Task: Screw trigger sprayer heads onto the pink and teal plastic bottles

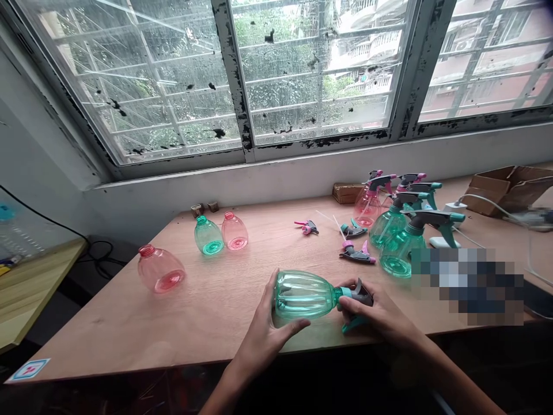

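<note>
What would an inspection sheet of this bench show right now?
Surface: wooden tabletop, sticker at its near-left corner.
Bottles and heads: green bottle held on its side, spray head at its neck, seating unclear; three headless bottles left; three loose heads and several fitted sprayers right.
Clutter: open cardboard box, far right; pixelated patch unreadable.
Hands: left hand at the bottle's base, right hand on the spray head.
Cables: black cable left, white cable right.
Surroundings: barred window, flaking frame.
</note>
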